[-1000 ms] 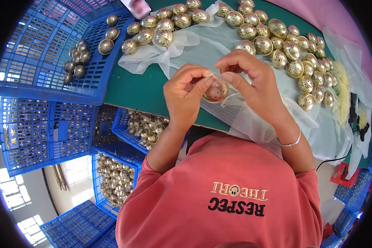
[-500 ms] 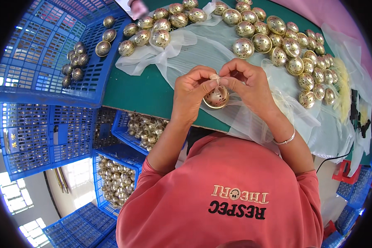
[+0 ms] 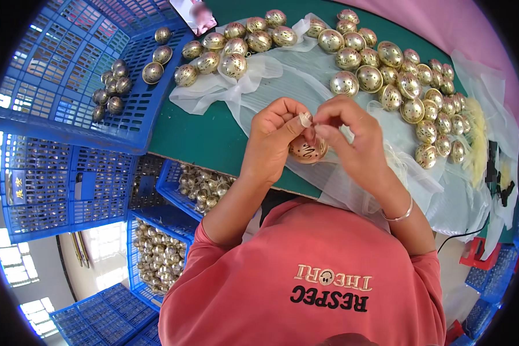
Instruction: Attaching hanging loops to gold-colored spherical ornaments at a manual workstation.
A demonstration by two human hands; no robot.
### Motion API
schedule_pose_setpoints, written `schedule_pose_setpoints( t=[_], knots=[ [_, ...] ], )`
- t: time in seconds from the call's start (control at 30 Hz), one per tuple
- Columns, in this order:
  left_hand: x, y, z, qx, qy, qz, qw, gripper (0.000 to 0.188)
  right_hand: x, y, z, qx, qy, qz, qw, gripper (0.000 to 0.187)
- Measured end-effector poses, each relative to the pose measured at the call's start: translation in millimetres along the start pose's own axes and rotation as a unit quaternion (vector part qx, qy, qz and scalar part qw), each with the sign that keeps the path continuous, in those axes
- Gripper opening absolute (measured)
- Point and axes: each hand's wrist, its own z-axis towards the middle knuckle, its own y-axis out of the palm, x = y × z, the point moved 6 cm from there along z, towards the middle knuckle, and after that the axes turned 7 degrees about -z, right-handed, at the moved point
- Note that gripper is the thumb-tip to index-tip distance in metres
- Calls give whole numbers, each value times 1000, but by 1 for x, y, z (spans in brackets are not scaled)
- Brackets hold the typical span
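At the front edge of the green table both my hands work just above a gold ball ornament [image 3: 309,152] with black squiggles and dots. My left hand [image 3: 270,137] is closed, its thumb and forefinger pinching a small whitish strip of sheer ribbon [image 3: 305,120] over the ball. My right hand [image 3: 353,134] pinches close beside it, over the top of the ball. What lies between its fingertips is too small to make out. The fingers cover the top of the ball. Pale sheer ribbon [image 3: 399,167] lies beside my right wrist.
Many similar gold balls [image 3: 390,97] lie on sheer white cloth [image 3: 294,68] over the green table [image 3: 199,130]. At left a blue crate [image 3: 147,124] holds several balls; lower crates [image 3: 134,268] hold piles of them. A phone [image 3: 195,16] lies at the far edge, yellow strands [image 3: 474,135] at right.
The ball has turned, and its black squiggles now face up. My right fingertips have shifted slightly away from the strip in my left. The whole view has moved a little.
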Motion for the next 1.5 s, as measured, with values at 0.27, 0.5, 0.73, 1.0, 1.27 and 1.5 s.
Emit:
schedule_pose_setpoints(
  t=[0.27,0.5,0.73,1.0,1.27,1.5],
  knots=[
    [-1,23,4,-52,-55,-10,997,12,11,-22,10,-66,122,199,970,18],
    [-13,30,11,-36,-74,31,996,10,36,-17,-2,-45,267,323,907,13],
    [-17,27,18,-37,-80,60,994,11,31,-26,1,-20,204,291,935,12],
    [-29,28,38,-11,-66,120,991,25,68,-16,-13,8,303,351,886,12],
    [-44,47,65,-103,-180,187,960,43,106,-15,-22,35,347,570,744,13],
    [-28,51,58,-212,-166,167,948,54,103,-38,-19,71,399,631,662,10]
  ],
)
